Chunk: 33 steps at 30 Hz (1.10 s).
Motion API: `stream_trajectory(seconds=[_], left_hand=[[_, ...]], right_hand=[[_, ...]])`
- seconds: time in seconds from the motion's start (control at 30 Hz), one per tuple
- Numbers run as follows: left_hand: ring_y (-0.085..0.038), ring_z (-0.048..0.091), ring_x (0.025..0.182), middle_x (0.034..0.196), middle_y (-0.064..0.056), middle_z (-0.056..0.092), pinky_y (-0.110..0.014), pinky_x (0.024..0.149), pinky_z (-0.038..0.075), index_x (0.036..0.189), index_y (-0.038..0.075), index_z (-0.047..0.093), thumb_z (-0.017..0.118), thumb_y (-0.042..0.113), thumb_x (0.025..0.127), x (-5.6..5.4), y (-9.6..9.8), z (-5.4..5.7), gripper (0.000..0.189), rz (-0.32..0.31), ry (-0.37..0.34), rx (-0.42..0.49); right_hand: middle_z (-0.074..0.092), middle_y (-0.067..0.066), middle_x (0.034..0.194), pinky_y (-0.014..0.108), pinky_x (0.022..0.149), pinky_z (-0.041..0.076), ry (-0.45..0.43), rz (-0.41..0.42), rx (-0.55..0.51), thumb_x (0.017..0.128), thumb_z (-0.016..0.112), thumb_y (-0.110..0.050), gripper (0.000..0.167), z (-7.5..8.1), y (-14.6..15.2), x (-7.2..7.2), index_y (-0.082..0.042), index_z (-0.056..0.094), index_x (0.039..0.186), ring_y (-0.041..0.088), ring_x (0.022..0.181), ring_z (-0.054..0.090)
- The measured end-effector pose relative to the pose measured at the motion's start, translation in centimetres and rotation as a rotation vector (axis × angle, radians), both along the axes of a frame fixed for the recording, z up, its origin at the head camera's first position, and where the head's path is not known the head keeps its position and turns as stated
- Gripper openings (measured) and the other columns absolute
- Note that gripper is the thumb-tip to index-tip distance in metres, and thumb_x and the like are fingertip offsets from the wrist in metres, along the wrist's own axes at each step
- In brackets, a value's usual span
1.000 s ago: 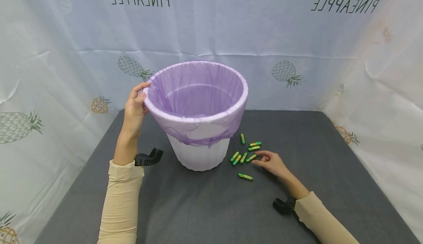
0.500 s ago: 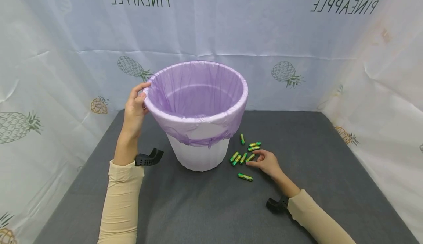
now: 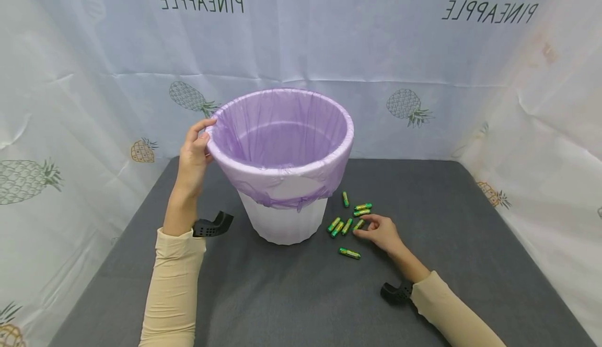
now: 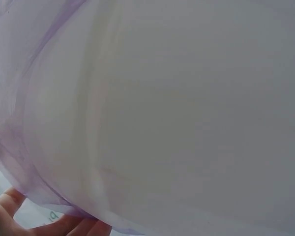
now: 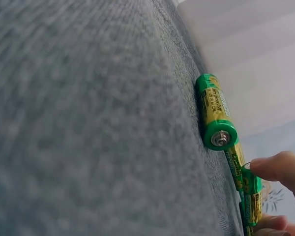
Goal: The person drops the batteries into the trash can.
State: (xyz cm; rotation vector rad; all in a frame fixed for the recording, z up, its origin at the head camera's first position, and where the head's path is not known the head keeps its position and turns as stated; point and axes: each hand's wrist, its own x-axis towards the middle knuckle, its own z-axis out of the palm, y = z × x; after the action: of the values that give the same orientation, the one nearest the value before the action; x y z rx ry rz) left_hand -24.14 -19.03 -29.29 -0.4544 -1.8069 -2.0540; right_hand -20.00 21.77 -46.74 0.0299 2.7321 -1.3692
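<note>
My left hand [image 3: 194, 153] grips the rim of a white trash can [image 3: 282, 227] with a purple liner bag [image 3: 282, 138] folded over its edge. In the left wrist view, the can's wall [image 4: 187, 118] fills most of the picture and fingers [image 4: 64, 226] show below it. My right hand [image 3: 383, 233] pinches a green and yellow battery [image 3: 359, 224] by its ends, low over the table. In the right wrist view, the thumb [image 5: 280, 169] presses one end of that battery [image 5: 253, 194]. Another battery [image 5: 215, 110] lies nearer the wrist camera.
Several more batteries [image 3: 347, 226] lie loose on the dark grey table [image 3: 301, 295], right of the can. One battery [image 3: 350, 253] lies apart, closer to the front. A pineapple-print cloth [image 3: 301, 33] hangs behind the table and along both sides.
My right hand has moved slightly left, and its thumb and finger have come onto both ends of the battery. The left hand stays on the trash can's rim.
</note>
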Motion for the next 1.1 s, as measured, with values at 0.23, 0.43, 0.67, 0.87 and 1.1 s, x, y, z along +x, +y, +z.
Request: stream_trajectory(seconds=[0.23, 0.43, 0.67, 0.87, 1.1], left_hand=[[0.002, 0.061, 0.071, 0.078, 0.011, 0.059, -0.014, 0.066, 0.051, 0.121, 0.024, 0.054, 0.038, 0.017, 0.097, 0.0, 0.0, 0.0, 0.030, 0.000, -0.001, -0.012], [0.002, 0.061, 0.073, 0.081, 0.011, 0.060, -0.015, 0.067, 0.051, 0.122, 0.022, 0.054, 0.038, 0.017, 0.096, 0.1, 0.0, 0.0, 0.031, -0.007, 0.009, -0.005], [0.002, 0.061, 0.074, 0.082, 0.011, 0.059, -0.015, 0.068, 0.051, 0.122, 0.022, 0.054, 0.038, 0.018, 0.097, 0.1, 0.0, 0.1, 0.030, -0.008, 0.013, -0.011], [0.002, 0.060, 0.074, 0.083, 0.012, 0.058, -0.015, 0.068, 0.051, 0.122, 0.023, 0.054, 0.037, 0.017, 0.097, 0.2, 0.0, 0.1, 0.030, -0.013, 0.013, -0.010], [0.002, 0.060, 0.073, 0.081, 0.013, 0.058, -0.015, 0.066, 0.050, 0.123, 0.023, 0.054, 0.038, 0.018, 0.097, 0.3, 0.0, 0.1, 0.031, -0.012, 0.019, -0.017]], right_hand=[[0.045, -0.009, 0.058, 0.019, 0.049, 0.033, -0.019, 0.007, -0.061, 0.080, 0.077, -0.022, 0.053, 0.7, 0.4, 0.3, 0.003, 0.059, 0.124, 0.002, 0.049, 0.035], [0.046, -0.009, 0.060, 0.020, 0.049, 0.033, -0.031, 0.002, -0.081, 0.082, 0.076, -0.023, 0.054, 1.6, 0.7, 0.5, 0.001, 0.059, 0.126, 0.002, 0.050, 0.035], [0.048, -0.009, 0.063, 0.021, 0.053, 0.033, -0.026, 0.000, -0.096, 0.082, 0.075, -0.025, 0.056, 3.4, 1.0, 0.8, 0.000, 0.056, 0.129, 0.002, 0.053, 0.037], [0.049, -0.009, 0.064, 0.022, 0.055, 0.036, 0.000, 0.006, -0.112, 0.084, 0.074, -0.024, 0.057, 4.9, 1.2, 1.1, 0.001, 0.054, 0.131, 0.002, 0.054, 0.038], [0.047, -0.011, 0.062, 0.022, 0.052, 0.035, 0.043, 0.029, -0.140, 0.084, 0.074, -0.021, 0.055, 5.9, 1.4, 1.4, 0.000, 0.056, 0.130, 0.002, 0.053, 0.037]])
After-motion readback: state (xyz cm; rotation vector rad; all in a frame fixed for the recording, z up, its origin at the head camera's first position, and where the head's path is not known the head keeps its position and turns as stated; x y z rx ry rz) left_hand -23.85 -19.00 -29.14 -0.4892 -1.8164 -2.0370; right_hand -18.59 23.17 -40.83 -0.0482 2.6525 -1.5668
